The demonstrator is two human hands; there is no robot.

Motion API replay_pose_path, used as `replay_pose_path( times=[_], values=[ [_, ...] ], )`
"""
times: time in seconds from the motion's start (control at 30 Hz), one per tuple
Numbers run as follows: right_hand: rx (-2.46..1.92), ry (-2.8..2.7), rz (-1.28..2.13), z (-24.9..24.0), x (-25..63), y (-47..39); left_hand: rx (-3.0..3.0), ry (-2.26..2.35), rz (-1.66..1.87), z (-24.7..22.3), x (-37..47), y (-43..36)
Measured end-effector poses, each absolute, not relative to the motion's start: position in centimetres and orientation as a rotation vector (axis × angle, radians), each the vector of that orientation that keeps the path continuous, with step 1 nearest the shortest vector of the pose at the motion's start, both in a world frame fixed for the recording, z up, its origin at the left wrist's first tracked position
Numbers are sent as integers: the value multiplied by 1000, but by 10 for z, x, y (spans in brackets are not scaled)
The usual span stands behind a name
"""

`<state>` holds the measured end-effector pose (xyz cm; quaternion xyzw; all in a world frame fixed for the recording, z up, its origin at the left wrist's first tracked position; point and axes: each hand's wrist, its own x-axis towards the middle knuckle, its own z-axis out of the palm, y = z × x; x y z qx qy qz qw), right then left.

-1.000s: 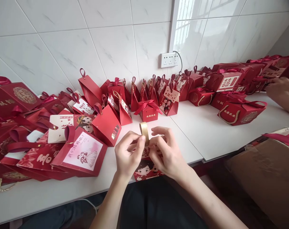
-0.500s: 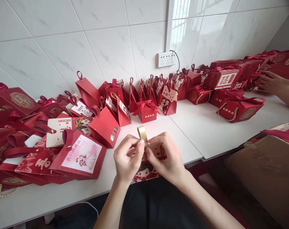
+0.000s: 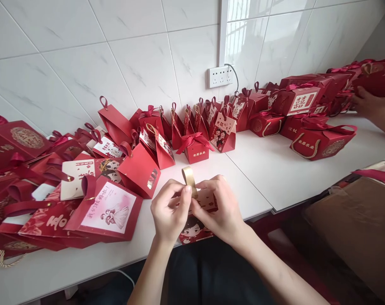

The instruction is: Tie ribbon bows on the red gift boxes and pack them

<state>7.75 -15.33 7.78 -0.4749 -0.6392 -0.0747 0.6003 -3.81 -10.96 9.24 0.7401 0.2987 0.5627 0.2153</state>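
At the table's front edge stands a red gift box (image 3: 195,231) with a cartoon face printed on its near side. A loop of gold ribbon (image 3: 188,178) rises from its top. My left hand (image 3: 170,207) is closed, with thumb and fingers pinching the base of that loop. On the other side, my right hand (image 3: 218,207) is closed too, its thumb and fingertips meeting at the ribbon's lower end on top of the box. Both hands partly cover the box, and the exact spot where the right fingertips grip is hidden.
Many red gift boxes with ribbon loops (image 3: 108,207) crowd the left of the white table (image 3: 243,182). More line the tiled wall, with a bow-tied box (image 3: 195,148) ahead. A co-worker's hand (image 3: 375,106) is at far right, near a cardboard box (image 3: 347,228).
My hands stay at the ribbon loop, with the right fingers shifted slightly. At far right, the co-worker's hand has moved further right and now holds a red box.
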Motion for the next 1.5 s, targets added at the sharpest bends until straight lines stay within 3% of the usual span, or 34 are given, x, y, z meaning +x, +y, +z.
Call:
replay_pose_path(
  times=[0.43,0.73,0.97,1.5],
  values=[
    [-1041,-1529,-15,81,83,-156,2038,792,1524,93,-38,-109],
    [-1083,-1489,-50,82,79,-155,1998,481,1339,90,-50,-99],
    [-1101,-1525,-15,84,82,-153,1935,646,1513,83,-45,-99],
    [-1086,-1560,-5,84,85,-150,1845,726,1500,87,-41,-101]
  ],
)
